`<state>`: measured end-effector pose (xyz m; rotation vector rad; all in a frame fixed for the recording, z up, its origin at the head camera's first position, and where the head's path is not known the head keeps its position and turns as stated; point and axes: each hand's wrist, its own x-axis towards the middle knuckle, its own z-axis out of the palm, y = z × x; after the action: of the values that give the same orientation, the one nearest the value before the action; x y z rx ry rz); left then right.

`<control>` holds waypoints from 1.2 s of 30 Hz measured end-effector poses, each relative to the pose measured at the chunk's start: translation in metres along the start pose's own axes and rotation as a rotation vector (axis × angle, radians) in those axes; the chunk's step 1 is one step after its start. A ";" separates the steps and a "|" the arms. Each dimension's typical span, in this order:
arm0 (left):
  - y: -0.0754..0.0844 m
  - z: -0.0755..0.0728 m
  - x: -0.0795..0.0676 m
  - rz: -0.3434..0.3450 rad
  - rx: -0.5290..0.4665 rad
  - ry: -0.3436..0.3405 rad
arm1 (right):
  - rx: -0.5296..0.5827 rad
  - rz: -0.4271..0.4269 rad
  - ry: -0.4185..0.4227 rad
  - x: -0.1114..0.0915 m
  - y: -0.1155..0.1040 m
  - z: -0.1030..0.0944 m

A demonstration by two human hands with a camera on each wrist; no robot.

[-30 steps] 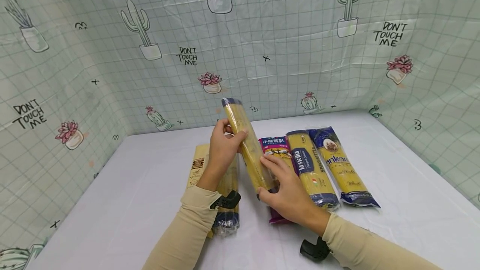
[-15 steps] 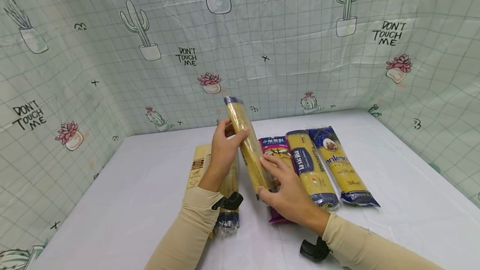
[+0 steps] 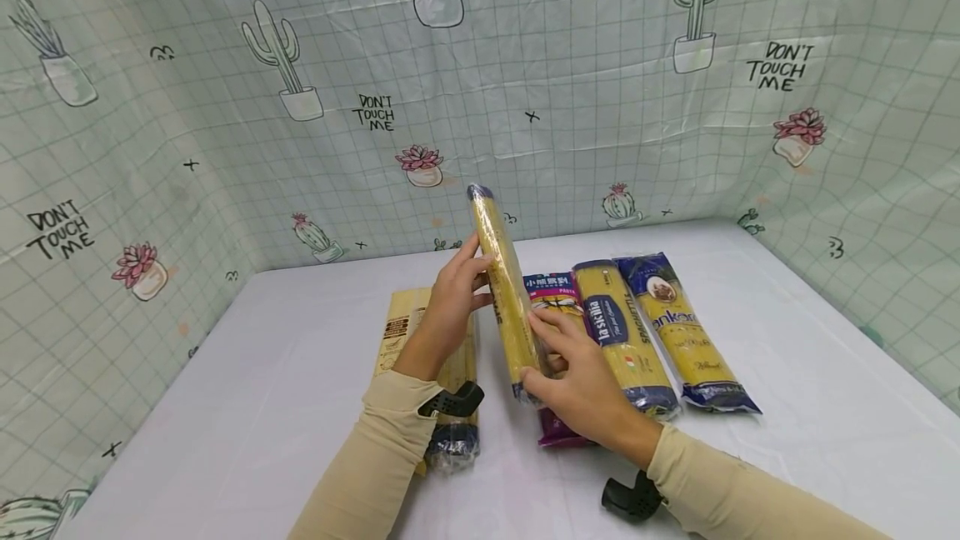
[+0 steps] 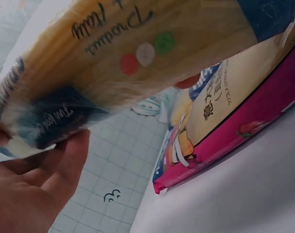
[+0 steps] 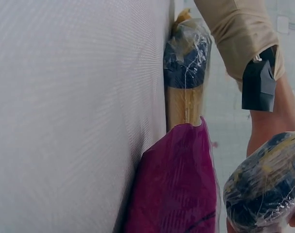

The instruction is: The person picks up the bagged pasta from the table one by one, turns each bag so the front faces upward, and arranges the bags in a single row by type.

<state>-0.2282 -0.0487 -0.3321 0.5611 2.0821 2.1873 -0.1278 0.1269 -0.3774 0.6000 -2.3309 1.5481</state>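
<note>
A clear pack of spaghetti [image 3: 504,290] with dark blue ends is held up off the table, tilted with its top away from me. My left hand [image 3: 444,307] grips its upper left side; in the left wrist view that hand's fingers [image 4: 72,160] lie against the pack's dark label. Near the lower end, my right hand [image 3: 581,373] holds the pack between thumb and fingers. The right wrist view has the pack's crinkled blue end [image 5: 264,187] at the lower right. Behind the right hand lies a magenta-and-blue pasta pack [image 3: 551,283], partly covered.
On the right lie a "la sicilia" spaghetti pack [image 3: 618,332] and a blue-and-yellow pasta pack [image 3: 686,332]. Under the left forearm are a yellow pack [image 3: 395,340] and another blue-ended spaghetti pack [image 3: 456,440]. A patterned cloth [image 3: 480,107] rises behind the white table [image 3: 285,373].
The held spaghetti pack has turned edge-on and stands steeper, its top shifted right and up. My left hand has moved slightly right with it, while the right hand barely moves.
</note>
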 end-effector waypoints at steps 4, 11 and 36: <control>-0.003 -0.003 0.001 0.009 -0.078 -0.030 | 0.028 0.001 -0.001 0.000 0.000 0.000; -0.004 -0.003 0.000 0.001 -0.142 -0.002 | 0.063 -0.011 -0.012 -0.001 0.000 -0.001; 0.001 -0.013 0.004 -0.066 -0.312 -0.038 | 0.270 0.025 -0.057 -0.004 0.005 -0.005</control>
<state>-0.2355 -0.0597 -0.3308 0.4916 1.6670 2.3754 -0.1265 0.1343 -0.3811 0.6862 -2.1918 1.8986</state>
